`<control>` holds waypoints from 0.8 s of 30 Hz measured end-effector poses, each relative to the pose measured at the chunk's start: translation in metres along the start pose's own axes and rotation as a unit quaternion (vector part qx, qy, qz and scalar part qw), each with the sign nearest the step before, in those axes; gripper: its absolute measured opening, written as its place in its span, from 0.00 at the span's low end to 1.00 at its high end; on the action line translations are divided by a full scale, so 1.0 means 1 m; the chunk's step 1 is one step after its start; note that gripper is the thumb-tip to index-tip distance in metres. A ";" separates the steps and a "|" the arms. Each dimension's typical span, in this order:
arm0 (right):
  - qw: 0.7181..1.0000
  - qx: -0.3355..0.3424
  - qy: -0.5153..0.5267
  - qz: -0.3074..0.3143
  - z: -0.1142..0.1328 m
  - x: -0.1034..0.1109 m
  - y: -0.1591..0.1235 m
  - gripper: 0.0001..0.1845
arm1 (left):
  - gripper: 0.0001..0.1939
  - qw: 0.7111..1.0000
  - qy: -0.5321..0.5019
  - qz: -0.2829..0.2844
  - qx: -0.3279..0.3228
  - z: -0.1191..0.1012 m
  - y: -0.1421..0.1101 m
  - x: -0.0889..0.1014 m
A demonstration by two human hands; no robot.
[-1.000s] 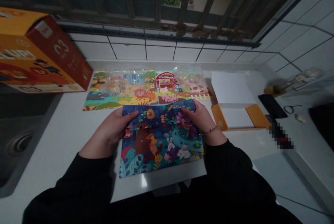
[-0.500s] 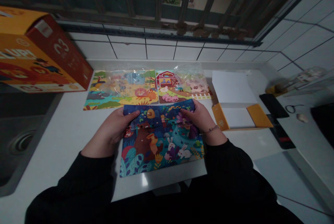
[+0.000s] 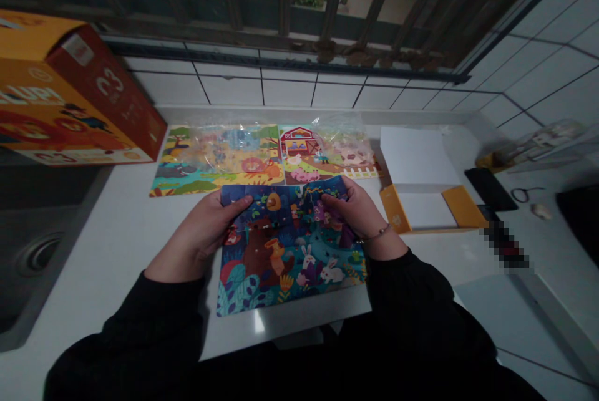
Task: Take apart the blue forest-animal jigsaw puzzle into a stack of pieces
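Note:
Between both hands is a dark blue jigsaw puzzle (image 3: pixel 290 257) with a bear, rabbits and forest plants, its piece seams showing near the top. My left hand (image 3: pixel 208 223) grips the upper left corner, thumb on the picture and fingers hidden behind. At the upper right corner my right hand (image 3: pixel 360 211) holds on the same way. The puzzle's top edge is bent and uneven, and its near edge lies over the white counter. Just beyond it are a savanna picture board (image 3: pixel 182 170) and a farm picture board (image 3: pixel 304 171), each with a clear plastic bag (image 3: pixel 213 145) on it.
A large orange box (image 3: pixel 56 101) stands at the left beside the sink (image 3: pixel 42 226). An opened white and orange carton (image 3: pixel 425 207) is at the right, near a black flat object (image 3: pixel 491 188) and a dark loop (image 3: pixel 526 194). A barred window (image 3: pixel 281 2) is behind.
The top edge of the puzzle has buckled more, with a fold near its middle. My hands have barely shifted and keep hold of both corners.

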State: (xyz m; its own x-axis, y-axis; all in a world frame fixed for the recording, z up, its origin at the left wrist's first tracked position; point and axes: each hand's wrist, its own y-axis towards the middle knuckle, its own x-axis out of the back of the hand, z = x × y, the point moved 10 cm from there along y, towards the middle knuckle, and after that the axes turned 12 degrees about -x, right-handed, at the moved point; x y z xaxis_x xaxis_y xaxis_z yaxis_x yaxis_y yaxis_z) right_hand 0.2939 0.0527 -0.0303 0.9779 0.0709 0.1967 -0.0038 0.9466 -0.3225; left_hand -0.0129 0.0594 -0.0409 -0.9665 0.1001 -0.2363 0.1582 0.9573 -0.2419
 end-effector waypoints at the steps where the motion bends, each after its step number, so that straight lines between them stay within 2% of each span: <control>1: 1.000 0.000 -0.002 0.004 0.000 -0.001 0.000 0.22 | 0.21 1.000 0.002 0.001 0.001 -0.001 -0.001 -0.001; 10: 0.999 0.012 -0.037 -0.001 0.006 -0.001 -0.004 0.24 | 0.22 1.000 0.016 0.009 0.015 -0.001 -0.005 -0.001; 21: 0.998 -0.002 0.054 0.039 0.002 -0.008 -0.008 0.29 | 0.23 1.000 0.002 0.020 -0.023 -0.019 -0.013 -0.013; 24: 0.997 -0.009 0.071 0.039 0.001 -0.008 -0.009 0.33 | 0.25 0.999 -0.009 0.013 -0.036 -0.023 -0.015 -0.013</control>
State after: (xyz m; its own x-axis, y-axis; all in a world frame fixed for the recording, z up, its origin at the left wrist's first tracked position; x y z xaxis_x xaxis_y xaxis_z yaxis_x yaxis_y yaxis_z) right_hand 0.2862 0.0439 -0.0282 0.9945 0.0977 0.0368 -0.0789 0.9342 -0.3478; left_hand -0.0070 0.0503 -0.0125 -0.9586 0.1203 -0.2580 0.1672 0.9715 -0.1683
